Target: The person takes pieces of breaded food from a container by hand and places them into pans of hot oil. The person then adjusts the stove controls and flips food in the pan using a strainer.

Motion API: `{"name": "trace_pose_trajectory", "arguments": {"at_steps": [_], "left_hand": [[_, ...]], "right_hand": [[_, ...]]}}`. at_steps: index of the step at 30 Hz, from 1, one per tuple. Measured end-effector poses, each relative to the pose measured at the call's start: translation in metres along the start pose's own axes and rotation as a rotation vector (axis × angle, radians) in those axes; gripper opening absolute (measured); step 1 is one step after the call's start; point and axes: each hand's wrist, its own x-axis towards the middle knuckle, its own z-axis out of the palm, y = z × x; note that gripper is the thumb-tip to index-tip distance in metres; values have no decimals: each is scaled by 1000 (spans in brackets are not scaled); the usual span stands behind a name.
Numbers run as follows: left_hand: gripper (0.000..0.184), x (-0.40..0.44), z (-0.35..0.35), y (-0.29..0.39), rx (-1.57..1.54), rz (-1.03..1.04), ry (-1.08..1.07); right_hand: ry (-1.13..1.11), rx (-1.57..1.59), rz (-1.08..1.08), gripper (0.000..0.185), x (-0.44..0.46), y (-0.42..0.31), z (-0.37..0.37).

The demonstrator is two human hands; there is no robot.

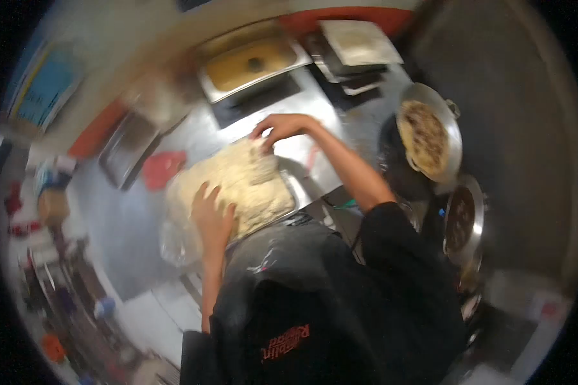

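Note:
A broad slab of pale, lumpy food (pixel 237 176), dough-like in look, fills a shallow metal tray (pixel 295 186) in front of my body. Clear plastic (pixel 181 240) spreads out from under its left side. My left hand (pixel 213 217) lies over the slab's near left part, fingers spread and stretched out. At the far right corner my right hand (pixel 284 130) bends down, thumb and fingers curled together against the pale food. What sits between those fingertips is blurred and too small to name.
Behind stands a deep steel pan (pixel 253 64) of yellow-brown liquid. A pan of browned food (pixel 424 138) and a pan of dark contents (pixel 461 218) are at right. A red item (pixel 164 169) and a metal tray (pixel 128 147) lie left; a pale board (pixel 359 42) tops a stack.

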Motion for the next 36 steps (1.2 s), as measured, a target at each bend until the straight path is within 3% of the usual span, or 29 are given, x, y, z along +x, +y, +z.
{"name": "trace_pose_trajectory", "arguments": {"at_steps": [4, 8, 11, 12, 13, 14, 16, 17, 18, 19, 20, 21, 22, 23, 24, 25, 27, 28, 29, 31, 34, 35, 36], "left_hand": [[48, 13, 14, 22, -48, 0, -42], [48, 14, 21, 31, -21, -5, -65], [47, 7, 24, 26, -9, -73, -77], [46, 3, 25, 22, -7, -103, -73], [45, 1, 27, 21, -2, -136, -66], [45, 2, 26, 22, 5, -145, -58], [44, -5, 16, 26, -7, -171, -41], [44, -9, 14, 21, 29, -141, -29], [44, -12, 12, 12, 78, -124, -15], [45, -14, 6, 11, 65, -138, -5], [45, -14, 3, 13, 50, -146, 5], [46, -16, 1, 10, 63, -154, 19], [47, -19, -1, 7, 64, -153, 23], [47, -23, -5, 6, 94, -187, 43], [48, -23, -8, 7, 103, -186, 37], [49, -24, -11, 8, 107, -181, 27], [47, -29, -16, 4, 80, -233, 35], [45, -31, -18, 1, 38, -264, 32], [46, -33, -22, 1, 68, -279, 31], [47, -39, -27, -5, 76, -265, 29], [48, -45, -38, -15, 64, -253, 34], [47, -49, -43, -18, 48, -265, 39], [47, -51, -47, -22, 44, -263, 40]], "right_hand": [[221, 34, 8, 52, -48, 4, 8], [669, 213, -80, 43, -148, 16, 2], [1114, 267, -36, 42, -266, 14, -8], [1237, 212, 87, 43, -308, 18, -11], [1367, 169, -11, 41, -347, 36, -12], [1454, 116, 263, 41, -382, 24, -10], [1462, -287, 566, 47, -456, 69, -14], [1437, -356, 726, 48, -467, 53, -11], [1448, -281, 709, 49, -487, 86, -9], [1284, -380, 901, 49, -512, 130, -17], [1225, -384, 872, 47, -514, 140, -11], [1160, -389, 979, 49, -523, 173, -12], [1139, -505, 1102, 50, -495, 150, -7], [1079, -272, 1332, 50, -471, 122, -13], [1221, -487, 1207, 50, -468, 150, -11], [1529, -182, 862, 47, -444, 167, -18], [1627, -293, 501, 40, -392, 175, -32], [1444, -712, 492, 36, -347, 163, -30], [1388, -428, 466, 32, -281, 95, -16], [1180, -361, 214, 33, -174, 67, 6], [766, -172, 52, 36, -35, 24, 55], [655, -236, -33, 40, -6, 9, 67], [578, -323, 83, 44, 19, -10, 80]]}}
